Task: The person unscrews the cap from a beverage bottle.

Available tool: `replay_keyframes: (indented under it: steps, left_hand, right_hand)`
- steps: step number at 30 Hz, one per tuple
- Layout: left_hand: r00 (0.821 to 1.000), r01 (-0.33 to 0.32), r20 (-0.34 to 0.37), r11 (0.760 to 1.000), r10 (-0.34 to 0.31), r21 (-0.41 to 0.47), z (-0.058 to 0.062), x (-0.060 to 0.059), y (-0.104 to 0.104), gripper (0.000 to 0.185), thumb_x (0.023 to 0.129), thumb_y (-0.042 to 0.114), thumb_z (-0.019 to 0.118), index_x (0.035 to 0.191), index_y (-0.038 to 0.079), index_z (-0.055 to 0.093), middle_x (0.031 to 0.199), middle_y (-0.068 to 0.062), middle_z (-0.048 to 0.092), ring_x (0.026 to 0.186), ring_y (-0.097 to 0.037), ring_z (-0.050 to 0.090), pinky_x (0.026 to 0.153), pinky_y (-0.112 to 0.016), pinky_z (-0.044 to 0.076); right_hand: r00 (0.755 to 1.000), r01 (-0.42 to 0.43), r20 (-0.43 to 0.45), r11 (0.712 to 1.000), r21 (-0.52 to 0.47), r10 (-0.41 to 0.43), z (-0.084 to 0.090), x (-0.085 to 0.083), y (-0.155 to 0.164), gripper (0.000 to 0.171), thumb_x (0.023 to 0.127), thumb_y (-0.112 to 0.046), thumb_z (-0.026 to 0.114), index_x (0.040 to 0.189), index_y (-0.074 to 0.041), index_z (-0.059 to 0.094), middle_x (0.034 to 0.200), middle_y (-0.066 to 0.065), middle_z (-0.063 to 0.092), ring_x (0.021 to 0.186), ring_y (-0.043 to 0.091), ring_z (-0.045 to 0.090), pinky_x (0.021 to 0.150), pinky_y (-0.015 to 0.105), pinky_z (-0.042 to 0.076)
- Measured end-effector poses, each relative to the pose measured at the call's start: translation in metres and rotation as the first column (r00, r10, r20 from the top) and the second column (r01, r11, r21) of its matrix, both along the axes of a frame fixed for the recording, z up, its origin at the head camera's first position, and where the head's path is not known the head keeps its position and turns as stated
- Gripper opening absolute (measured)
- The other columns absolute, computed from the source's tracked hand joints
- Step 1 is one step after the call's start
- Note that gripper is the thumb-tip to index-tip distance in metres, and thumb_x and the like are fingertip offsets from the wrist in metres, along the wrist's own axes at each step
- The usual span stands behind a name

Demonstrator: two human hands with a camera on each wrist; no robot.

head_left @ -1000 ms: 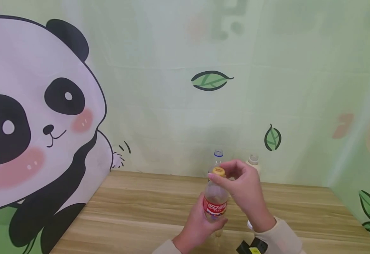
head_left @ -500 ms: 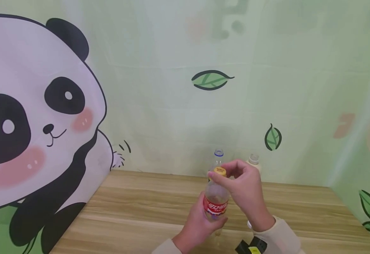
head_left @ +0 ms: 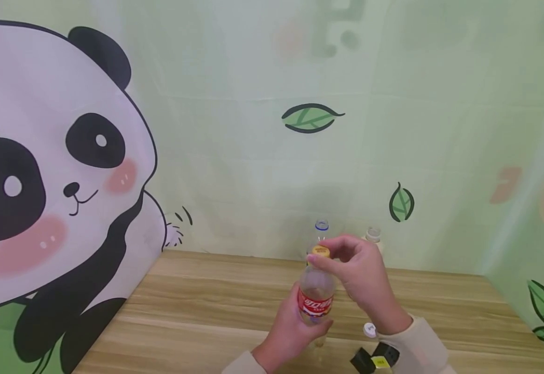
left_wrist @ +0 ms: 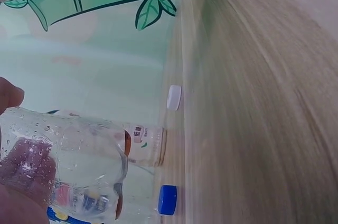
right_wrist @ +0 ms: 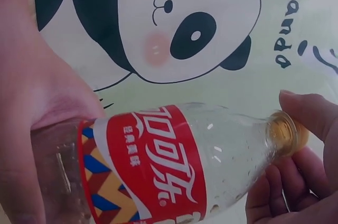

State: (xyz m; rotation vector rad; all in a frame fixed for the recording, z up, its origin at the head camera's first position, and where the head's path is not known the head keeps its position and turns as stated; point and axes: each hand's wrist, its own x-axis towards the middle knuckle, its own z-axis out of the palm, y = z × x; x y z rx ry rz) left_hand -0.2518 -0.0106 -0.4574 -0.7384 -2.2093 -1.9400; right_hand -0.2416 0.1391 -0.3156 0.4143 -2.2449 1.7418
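Observation:
My left hand [head_left: 290, 327] grips the lower part of a clear plastic cola bottle [head_left: 316, 298] with a red label. It holds the bottle nearly upright above the table. At the mouth sits a yellow cap [head_left: 321, 252], pinched between the thumb and fingers of my right hand [head_left: 365, 272]. In the right wrist view the cap [right_wrist: 300, 133] is on the bottle's neck, and the label [right_wrist: 158, 160] faces the camera. Droplets cling inside the bottle [left_wrist: 79, 150] in the left wrist view. Whether the cap is tight cannot be told.
Behind the hands stand an uncapped clear bottle with a blue neck ring [head_left: 321, 226] and a pale uncapped bottle [head_left: 372, 235]. A white cap [head_left: 369, 330] and a blue cap [left_wrist: 168, 200] lie on the wooden table [head_left: 206, 306]. A printed cloth backdrop [head_left: 234, 182] rises behind.
My right wrist has shifted slightly right and down, exposing more of the white cap. The bottle's top has tipped slightly left; both hands keep their hold.

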Motion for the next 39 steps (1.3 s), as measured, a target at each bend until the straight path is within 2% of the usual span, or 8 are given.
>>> replay_keyframes:
  steps: [6, 10, 14, 18, 24, 32, 39]
  left_hand:
    - [1.0, -0.001, -0.021, 1.0, 0.002, 0.008, -0.001, -0.001, 0.0, 0.075, 0.08, 0.012, 0.085, 0.142, 0.023, 0.045, 0.13, 0.0, 0.065, 0.12, -0.015, 0.063, 0.106, -0.03, 0.05]
    - [1.0, -0.008, -0.025, 1.0, 0.009, 0.008, -0.003, -0.002, 0.0, 0.074, 0.08, 0.012, 0.085, 0.142, 0.022, 0.046, 0.129, -0.001, 0.065, 0.119, -0.016, 0.063, 0.106, -0.03, 0.05]
    - [1.0, -0.015, -0.024, 1.0, 0.015, -0.007, -0.002, -0.001, 0.0, 0.073, 0.08, 0.014, 0.085, 0.141, 0.023, 0.046, 0.129, 0.001, 0.065, 0.118, -0.015, 0.063, 0.105, -0.03, 0.051]
    - [1.0, -0.015, -0.015, 1.0, 0.015, -0.012, -0.001, 0.0, 0.001, 0.072, 0.082, 0.016, 0.084, 0.141, 0.024, 0.045, 0.13, 0.002, 0.064, 0.118, -0.015, 0.063, 0.103, -0.03, 0.052]
    - [1.0, -0.02, 0.016, 1.0, 0.02, -0.017, 0.001, 0.0, 0.002, 0.07, 0.082, 0.017, 0.084, 0.139, 0.024, 0.045, 0.13, 0.003, 0.063, 0.118, -0.014, 0.063, 0.102, -0.028, 0.052]
    - [1.0, -0.006, 0.03, 1.0, 0.007, -0.021, 0.002, -0.001, 0.002, 0.071, 0.082, 0.016, 0.084, 0.14, 0.026, 0.045, 0.131, 0.004, 0.063, 0.119, -0.014, 0.063, 0.104, -0.028, 0.05]
    - [0.999, -0.011, 0.041, 1.0, 0.011, -0.016, 0.0, -0.002, 0.0, 0.067, 0.082, 0.016, 0.084, 0.137, 0.025, 0.046, 0.129, 0.003, 0.064, 0.117, -0.014, 0.063, 0.101, -0.027, 0.051]
  right_hand:
    - [0.992, -0.121, 0.025, 0.99, -0.076, 0.123, 0.0, -0.005, 0.004, 0.033, 0.08, -0.013, 0.088, 0.108, -0.001, 0.075, 0.094, -0.004, 0.076, 0.085, 0.015, 0.071, 0.077, 0.026, 0.06]
    - [0.988, -0.149, 0.015, 0.985, -0.091, 0.151, -0.003, -0.008, 0.006, 0.031, 0.081, -0.011, 0.087, 0.108, -0.002, 0.076, 0.095, -0.005, 0.076, 0.086, 0.014, 0.071, 0.079, 0.026, 0.06]
    - [0.995, -0.099, 0.013, 0.991, -0.09, 0.101, -0.006, -0.008, 0.003, 0.035, 0.08, -0.015, 0.088, 0.109, -0.002, 0.074, 0.097, 0.0, 0.075, 0.089, 0.016, 0.07, 0.08, 0.027, 0.059]
    - [1.0, 0.01, 0.0, 0.996, -0.089, -0.01, -0.008, -0.004, -0.005, 0.04, 0.076, -0.019, 0.092, 0.105, -0.003, 0.071, 0.097, 0.003, 0.073, 0.09, 0.018, 0.068, 0.081, 0.026, 0.057]
    - [0.99, 0.132, -0.038, 0.987, -0.092, -0.136, -0.007, 0.002, -0.013, 0.042, 0.071, -0.026, 0.095, 0.098, -0.007, 0.068, 0.094, 0.004, 0.07, 0.087, 0.019, 0.065, 0.075, 0.024, 0.055]
    - [0.982, 0.17, -0.06, 0.98, -0.1, -0.176, -0.006, 0.004, -0.017, 0.04, 0.07, -0.024, 0.096, 0.093, -0.004, 0.07, 0.087, 0.004, 0.069, 0.079, 0.015, 0.064, 0.066, 0.023, 0.053]
    - [0.989, 0.139, -0.045, 0.986, -0.089, -0.144, -0.006, 0.001, -0.013, 0.035, 0.072, -0.025, 0.094, 0.092, -0.006, 0.072, 0.086, 0.003, 0.069, 0.078, 0.017, 0.063, 0.066, 0.024, 0.052]
